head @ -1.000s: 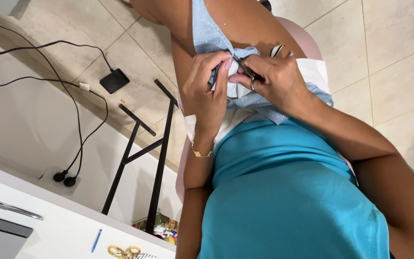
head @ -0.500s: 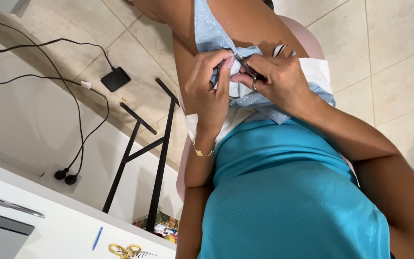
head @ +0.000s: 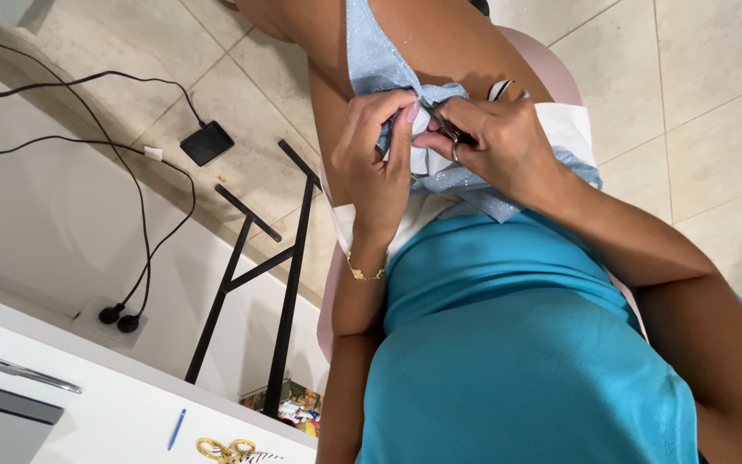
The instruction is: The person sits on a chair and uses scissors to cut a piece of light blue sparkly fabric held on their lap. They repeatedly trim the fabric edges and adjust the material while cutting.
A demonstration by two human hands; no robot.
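The person sits on a pink chair (head: 551,73) and works in the lap on a piece of light blue glittery fabric (head: 380,60), which lies across the bare thigh and hangs down over the edge of the chair. The left hand (head: 377,163) is closed on a fold of this fabric, the thumb and fingers pinching it just beside the place where the tool works. The right hand (head: 500,142) is closed around small metal scissors (head: 447,133), with one finger through the ring of the handle, and the tips point into the fold; I cannot tell if the blades are open or shut. Under the fabric there is a white cloth or paper (head: 573,129), touching it. To do this step well, I judge that the left hand must hold the fold tight and flat, so only the thread or the edge comes between the blades and not the cloth below, and the cuts should be short, with the tips always in sight. Left of the chair stands a black metal frame (head: 255,271) on the tiled floor (head: 216,51), and farther left black cables (head: 143,223) go to plugs. Near the lower left edge of view, well apart from the chair, gold-handled scissors (head: 225,449) and a blue pen (head: 177,428) lie on a white table (head: 88,412).
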